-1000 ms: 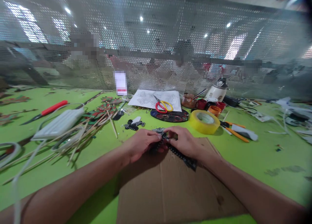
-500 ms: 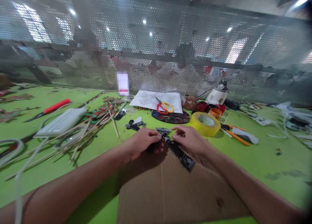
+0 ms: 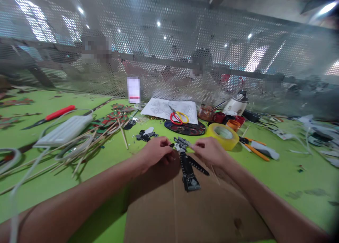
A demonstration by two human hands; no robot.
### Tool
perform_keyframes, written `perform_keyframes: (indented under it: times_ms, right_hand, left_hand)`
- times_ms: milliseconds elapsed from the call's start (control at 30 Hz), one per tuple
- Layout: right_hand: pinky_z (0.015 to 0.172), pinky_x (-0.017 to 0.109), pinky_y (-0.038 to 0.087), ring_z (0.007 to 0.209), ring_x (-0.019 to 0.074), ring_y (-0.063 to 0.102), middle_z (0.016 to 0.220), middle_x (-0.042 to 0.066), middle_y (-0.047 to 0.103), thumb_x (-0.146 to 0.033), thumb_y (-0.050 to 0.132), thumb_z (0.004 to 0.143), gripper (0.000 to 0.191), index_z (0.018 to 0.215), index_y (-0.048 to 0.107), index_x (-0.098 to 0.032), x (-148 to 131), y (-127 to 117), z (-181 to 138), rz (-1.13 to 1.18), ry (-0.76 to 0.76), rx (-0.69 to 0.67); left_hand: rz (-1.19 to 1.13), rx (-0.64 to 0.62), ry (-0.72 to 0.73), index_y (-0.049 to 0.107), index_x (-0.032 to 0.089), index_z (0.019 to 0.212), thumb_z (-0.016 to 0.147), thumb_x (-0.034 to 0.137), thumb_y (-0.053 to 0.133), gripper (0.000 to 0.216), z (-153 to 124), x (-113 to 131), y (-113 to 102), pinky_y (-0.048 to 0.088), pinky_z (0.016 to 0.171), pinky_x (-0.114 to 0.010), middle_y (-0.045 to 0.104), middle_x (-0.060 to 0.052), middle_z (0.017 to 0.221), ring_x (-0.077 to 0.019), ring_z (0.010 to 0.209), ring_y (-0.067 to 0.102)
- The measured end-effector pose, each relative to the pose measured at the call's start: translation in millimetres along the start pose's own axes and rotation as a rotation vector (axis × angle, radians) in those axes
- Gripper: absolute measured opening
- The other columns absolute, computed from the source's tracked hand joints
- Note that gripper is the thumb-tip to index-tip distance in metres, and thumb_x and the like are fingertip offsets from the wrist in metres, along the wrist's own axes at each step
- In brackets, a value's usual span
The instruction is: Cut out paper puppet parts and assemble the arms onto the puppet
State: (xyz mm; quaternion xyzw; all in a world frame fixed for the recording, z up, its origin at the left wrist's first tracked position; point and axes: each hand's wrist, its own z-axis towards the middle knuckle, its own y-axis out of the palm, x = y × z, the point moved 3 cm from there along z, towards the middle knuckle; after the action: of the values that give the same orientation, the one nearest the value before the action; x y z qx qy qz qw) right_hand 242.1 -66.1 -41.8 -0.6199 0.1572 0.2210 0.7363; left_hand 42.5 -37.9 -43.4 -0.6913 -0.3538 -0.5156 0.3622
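We work a black-and-silver figure [image 3: 187,169] between two bare hands, over a sheet of cardboard [image 3: 201,214].

Our left hand [image 3: 156,152] is nearly closed, thumb and forefinger pinching a small dark piece [image 3: 172,145]; whether that belongs to the figure, we cannot tell. Our right hand [image 3: 210,150], fingers curled and tips together, pinches the figure's grey upper end. Between the hands, the studded dark body and a narrow strip [image 3: 200,166] fan down toward us. Just beyond the left hand lie loose black pieces [image 3: 144,136]; just beyond the right, a yellow tape roll [image 3: 230,141], with orange-handled pliers [image 3: 261,154] to its right. Scissors [image 3: 176,113] rest farther off.
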Motion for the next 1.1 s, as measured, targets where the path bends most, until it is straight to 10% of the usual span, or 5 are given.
perform_keyframes:
  times_ms: [400,1100]
  right_hand:
    - [0.06,0.025,0.046,0.062,0.0156,0.061,0.066,0.002,0.069,-0.02,0.065,0.069,0.03,0.098,0.072,-0.014,2,29,17,0.326,0.072,0.119]
    - [0.067,0.032,0.058,0.064,0.0182,0.071,0.068,0.004,0.075,-0.029,0.072,0.072,0.013,0.079,0.073,-0.018,-6,6,-4,0.852,-0.003,0.433]
  left_hand:
    - [0.364,-0.109,0.229,0.065,0.02,0.075,0.071,0.021,0.063,0.005,-1,-6,-1,0.04,0.056,-0.021,0.066,0.002,0.068,-0.0143,0.062,0.057]
    - [-0.237,-0.257,-0.041,0.057,0.015,0.074,0.073,0.028,0.068,0.017,-13,4,12,0.045,0.05,-0.022,0.07,-0.006,0.066,-0.012,0.053,0.061]
